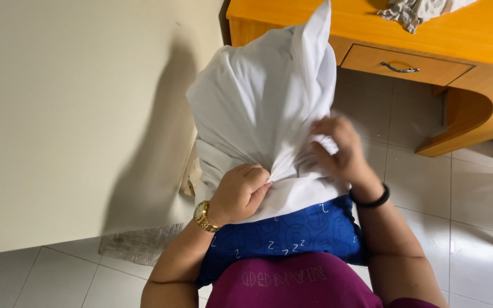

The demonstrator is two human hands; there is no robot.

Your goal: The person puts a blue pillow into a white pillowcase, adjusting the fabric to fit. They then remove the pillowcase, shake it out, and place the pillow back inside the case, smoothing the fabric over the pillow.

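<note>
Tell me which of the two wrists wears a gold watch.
The left wrist: a gold watch sits just below the left hand. The right hand has only a thin black band.

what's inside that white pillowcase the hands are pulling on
A blue pillow with pale squiggle markings sits inside the white pillowcase; only its lower end shows. The left hand and right hand grip the cloth. The pillow's upper part is covered, so unseen.

White pillowcase [258, 102] over blue pillow [292, 234] with pale squiggle pattern; maroon shirt [298, 285]; gold wristwatch [202, 217]; black wristband [372, 201]; orange wooden desk [429, 28]; pale grey floor tiles [463, 194].
</note>
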